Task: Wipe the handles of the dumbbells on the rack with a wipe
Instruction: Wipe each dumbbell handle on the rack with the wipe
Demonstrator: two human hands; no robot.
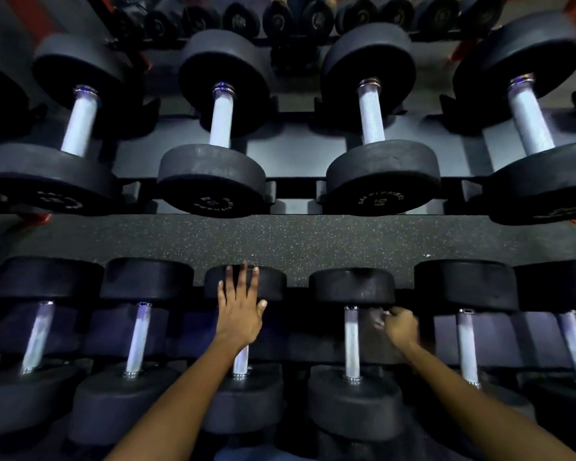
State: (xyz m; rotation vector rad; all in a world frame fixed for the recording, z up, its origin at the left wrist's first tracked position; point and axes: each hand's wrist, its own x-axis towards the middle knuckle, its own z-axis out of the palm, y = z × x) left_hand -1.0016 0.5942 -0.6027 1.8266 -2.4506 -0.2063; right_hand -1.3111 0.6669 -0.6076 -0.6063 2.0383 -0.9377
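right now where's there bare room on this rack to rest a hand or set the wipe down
The widest bare patch is the speckled strip between the upper dumbbell row and the near row. Small flat shelf gaps lie between upper dumbbells. The near row is crowded: left hand on one head, right hand beside a handle.

The near row of dumbbells [353,344] lies on the rack [313,347]. Behind it is a strip of floor [296,237], and behind the floor a second row [213,144]. A third row [316,18] stands farthest back.
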